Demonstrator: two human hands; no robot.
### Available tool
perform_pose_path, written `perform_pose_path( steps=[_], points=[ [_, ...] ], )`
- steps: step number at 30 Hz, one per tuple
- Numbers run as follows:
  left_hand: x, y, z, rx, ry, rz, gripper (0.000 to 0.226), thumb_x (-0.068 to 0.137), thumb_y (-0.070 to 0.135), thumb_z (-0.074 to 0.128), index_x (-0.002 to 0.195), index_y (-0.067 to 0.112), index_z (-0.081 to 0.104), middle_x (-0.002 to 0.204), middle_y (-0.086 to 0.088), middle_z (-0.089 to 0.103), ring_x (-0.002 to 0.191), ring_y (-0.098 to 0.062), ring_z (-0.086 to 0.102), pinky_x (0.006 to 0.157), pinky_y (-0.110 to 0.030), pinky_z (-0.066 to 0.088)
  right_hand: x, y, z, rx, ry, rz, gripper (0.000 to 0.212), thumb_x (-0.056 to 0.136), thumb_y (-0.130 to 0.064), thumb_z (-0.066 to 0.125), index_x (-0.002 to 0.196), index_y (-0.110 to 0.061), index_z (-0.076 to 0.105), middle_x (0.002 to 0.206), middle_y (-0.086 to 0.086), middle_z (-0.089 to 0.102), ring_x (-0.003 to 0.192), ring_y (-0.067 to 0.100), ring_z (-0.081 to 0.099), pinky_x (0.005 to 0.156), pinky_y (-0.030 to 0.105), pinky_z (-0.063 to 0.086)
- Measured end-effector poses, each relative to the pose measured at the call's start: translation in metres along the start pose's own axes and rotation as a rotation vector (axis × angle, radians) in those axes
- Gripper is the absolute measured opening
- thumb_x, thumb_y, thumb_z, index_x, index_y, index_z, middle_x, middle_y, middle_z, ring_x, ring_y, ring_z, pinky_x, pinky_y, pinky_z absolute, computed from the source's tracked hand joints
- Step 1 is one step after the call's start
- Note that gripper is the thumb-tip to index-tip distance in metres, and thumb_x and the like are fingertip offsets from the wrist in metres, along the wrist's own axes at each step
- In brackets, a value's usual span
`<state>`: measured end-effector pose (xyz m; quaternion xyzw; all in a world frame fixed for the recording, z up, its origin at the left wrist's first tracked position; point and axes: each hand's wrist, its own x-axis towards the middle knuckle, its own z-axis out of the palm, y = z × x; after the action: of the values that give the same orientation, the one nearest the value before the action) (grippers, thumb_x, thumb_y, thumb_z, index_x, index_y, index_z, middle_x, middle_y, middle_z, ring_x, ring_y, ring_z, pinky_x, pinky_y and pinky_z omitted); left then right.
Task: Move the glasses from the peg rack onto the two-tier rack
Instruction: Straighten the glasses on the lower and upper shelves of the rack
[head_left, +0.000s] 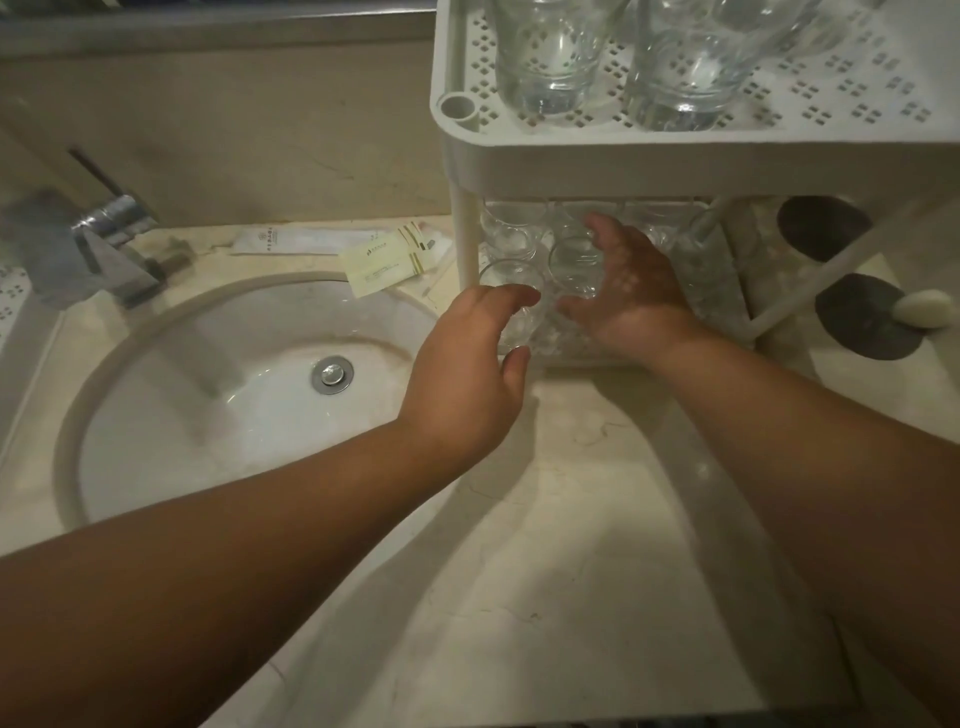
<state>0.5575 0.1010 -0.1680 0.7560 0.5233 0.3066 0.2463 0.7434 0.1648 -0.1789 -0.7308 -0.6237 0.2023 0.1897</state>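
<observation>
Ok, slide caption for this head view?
Both hands, left hand and right hand, reach among glasses on the two-tier rack lower shelf beside the sink.

Sink (156, 426), faucet (98, 244), paper packets (389, 262)

Nothing can be read — the yellow packet (390, 264) and the white sachet (283, 240) on the desk (545, 519) carry print too small and blurred to read
</observation>
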Motion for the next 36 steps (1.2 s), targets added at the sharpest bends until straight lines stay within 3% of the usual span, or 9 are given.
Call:
perform_pose_path(
  steps=[7, 14, 19, 24, 30, 33, 36],
  points=[
    [0.01, 0.01, 0.006, 0.0, -0.078, -0.06, 0.049, 0.088, 0.004, 0.067, 0.133, 0.021, 0.059, 0.129, -0.002, 0.057, 0.115, -0.017, 0.059, 0.102, -0.03, 0.047, -0.008, 0.001, -0.002, -0.046, -0.028, 0.009, 0.08, 0.08, -0.034, 0.078, 0.147, -0.023, 0.036, 0.148, 0.001, 0.038, 0.138, 0.022, 0.036, 0.114, 0.033, 0.03],
    [0.023, 0.019, 0.008, 0.121, -0.131, 0.035, 0.058, 0.086, 0.004, 0.069, 0.141, 0.015, 0.053, 0.14, -0.009, 0.053, 0.126, -0.023, 0.054, 0.099, -0.009, 0.027, -0.017, 0.003, -0.007, -0.083, -0.081, 0.016, 0.082, 0.081, -0.035, 0.076, 0.15, -0.024, 0.033, 0.152, -0.001, 0.034, 0.141, 0.021, 0.032, 0.114, 0.03, 0.027],
    [0.03, 0.025, 0.012, 0.159, -0.155, 0.063, 0.057, 0.088, 0.006, 0.067, 0.143, 0.013, 0.052, 0.141, -0.011, 0.055, 0.127, -0.026, 0.054, 0.101, -0.015, 0.031, -0.026, 0.002, -0.005, -0.069, -0.069, 0.032, 0.084, 0.08, -0.034, 0.077, 0.15, -0.022, 0.034, 0.154, 0.001, 0.033, 0.141, 0.021, 0.032, 0.114, 0.026, 0.026],
    [0.029, 0.026, 0.017, 0.173, -0.185, 0.094, 0.05, 0.092, 0.01, 0.066, 0.14, 0.01, 0.055, 0.138, -0.011, 0.06, 0.13, -0.025, 0.053, 0.102, -0.011, 0.024, -0.033, 0.001, -0.004, -0.061, -0.071, 0.039, 0.084, 0.078, -0.034, 0.079, 0.149, -0.021, 0.036, 0.154, 0.003, 0.034, 0.14, 0.022, 0.034, 0.112, 0.027, 0.028],
    [0.028, 0.028, 0.022, 0.188, -0.233, 0.113, 0.04, 0.094, 0.013, 0.065, 0.134, 0.01, 0.062, 0.13, -0.01, 0.066, 0.112, -0.026, 0.062, 0.09, -0.014, 0.03, -0.036, 0.002, -0.01, -0.025, -0.099, 0.041, 0.083, 0.079, -0.027, 0.078, 0.149, -0.026, 0.034, 0.152, 0.001, 0.036, 0.136, 0.021, 0.04, 0.104, 0.023, 0.032],
    [0.029, 0.027, 0.023, 0.183, -0.239, 0.106, 0.041, 0.093, 0.013, 0.065, 0.133, 0.012, 0.062, 0.13, -0.008, 0.065, 0.111, -0.025, 0.062, 0.094, -0.018, 0.036, -0.038, 0.004, -0.018, 0.022, -0.134, 0.046, 0.09, 0.08, -0.022, 0.079, 0.152, -0.033, 0.026, 0.153, 0.001, 0.034, 0.136, 0.022, 0.039, 0.102, 0.024, 0.033],
    [0.034, 0.03, 0.023, 0.19, -0.229, 0.123, 0.045, 0.09, 0.011, 0.065, 0.134, 0.015, 0.061, 0.134, -0.005, 0.062, 0.119, -0.023, 0.059, 0.102, -0.026, 0.042, -0.034, 0.012, -0.032, 0.032, -0.013, 0.062, 0.088, 0.079, -0.002, 0.072, 0.149, -0.036, 0.03, 0.15, 0.001, 0.036, 0.138, 0.021, 0.037, 0.102, 0.023, 0.033]
  ],
)
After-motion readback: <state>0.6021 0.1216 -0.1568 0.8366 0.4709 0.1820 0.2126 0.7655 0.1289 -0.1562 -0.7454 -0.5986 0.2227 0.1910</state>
